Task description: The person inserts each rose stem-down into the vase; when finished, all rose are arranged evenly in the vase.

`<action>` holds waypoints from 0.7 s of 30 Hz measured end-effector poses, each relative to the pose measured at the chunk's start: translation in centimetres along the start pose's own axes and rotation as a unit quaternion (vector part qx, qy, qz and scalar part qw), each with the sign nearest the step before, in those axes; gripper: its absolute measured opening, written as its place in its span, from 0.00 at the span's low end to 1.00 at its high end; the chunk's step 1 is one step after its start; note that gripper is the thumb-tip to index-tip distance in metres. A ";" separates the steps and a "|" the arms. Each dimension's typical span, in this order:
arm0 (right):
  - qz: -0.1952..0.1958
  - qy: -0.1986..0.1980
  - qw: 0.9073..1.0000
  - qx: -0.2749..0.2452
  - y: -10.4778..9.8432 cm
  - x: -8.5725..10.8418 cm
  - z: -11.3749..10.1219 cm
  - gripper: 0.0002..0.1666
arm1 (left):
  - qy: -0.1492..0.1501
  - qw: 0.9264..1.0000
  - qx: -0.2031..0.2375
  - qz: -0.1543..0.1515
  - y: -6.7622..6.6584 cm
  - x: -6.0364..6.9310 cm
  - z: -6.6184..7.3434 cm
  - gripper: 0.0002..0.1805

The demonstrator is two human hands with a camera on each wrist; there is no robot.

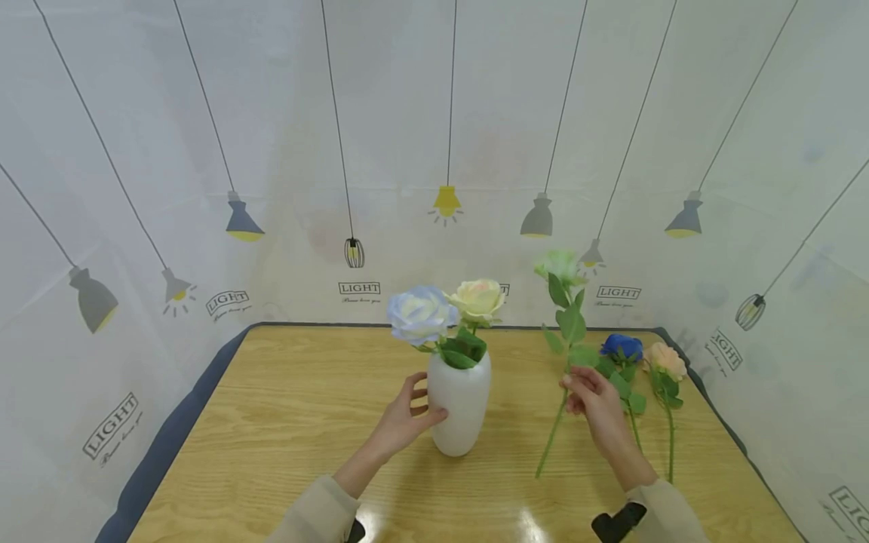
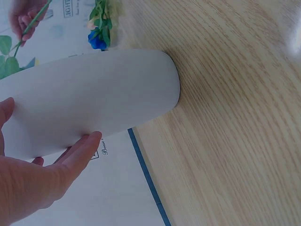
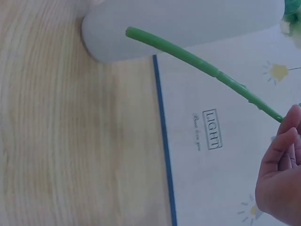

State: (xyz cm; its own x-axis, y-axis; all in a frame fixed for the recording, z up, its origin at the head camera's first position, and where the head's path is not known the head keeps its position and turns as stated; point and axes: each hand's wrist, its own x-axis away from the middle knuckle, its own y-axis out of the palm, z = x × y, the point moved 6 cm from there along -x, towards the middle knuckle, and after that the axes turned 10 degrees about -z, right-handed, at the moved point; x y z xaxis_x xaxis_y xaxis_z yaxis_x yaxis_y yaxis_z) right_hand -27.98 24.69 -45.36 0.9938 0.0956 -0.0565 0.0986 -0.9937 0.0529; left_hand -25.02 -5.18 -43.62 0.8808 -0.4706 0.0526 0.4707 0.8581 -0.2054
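Note:
A white vase (image 1: 459,407) stands upright on the wooden table, holding a pale blue rose (image 1: 422,314) and a cream rose (image 1: 478,302). My left hand (image 1: 402,422) grips the vase's left side, thumb in front; the left wrist view shows its fingertips against the smooth wall. To the right of the vase, my right hand (image 1: 597,400) pinches the stem of a pale green rose (image 1: 560,268). That flower is held up with its bloom on top, and the stem's cut end (image 3: 136,34) points down, apart from the vase.
On the table's right side lie a blue rose (image 1: 621,347) and a peach rose (image 1: 665,360), stems toward me. The wooden table (image 1: 285,422) has a dark blue edge (image 1: 170,445). A white backdrop (image 1: 394,113) printed with hanging lamps surrounds it at the back and sides.

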 end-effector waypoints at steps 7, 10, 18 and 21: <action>0.003 -0.041 0.997 -0.065 1.1 0.3 -2.2 0.14 | 0.002 1.000 -0.003 -0.001 0.0 0.0 0.0 0.37; 0.003 -0.056 0.994 -0.092 1.7 0.5 -3.1 0.11 | 0.001 1.000 -0.004 -0.001 0.0 0.0 0.0 0.37; -0.010 -0.117 0.977 -0.178 3.3 0.6 -5.8 0.05 | -0.002 1.000 -0.007 0.000 0.0 0.0 0.0 0.37; -0.011 -0.134 0.973 -0.190 3.8 0.5 -6.6 0.05 | -0.001 1.000 -0.007 0.000 0.0 0.0 0.0 0.37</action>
State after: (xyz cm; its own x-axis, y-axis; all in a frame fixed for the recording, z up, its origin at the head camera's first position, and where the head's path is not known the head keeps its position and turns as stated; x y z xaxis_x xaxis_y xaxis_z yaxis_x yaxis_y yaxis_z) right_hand -26.73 21.34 -38.60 0.9472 0.0470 -0.3172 0.1817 -0.8938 0.4100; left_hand -24.99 -5.20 -43.60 0.8812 -0.4696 0.0553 0.4696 0.8554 -0.2186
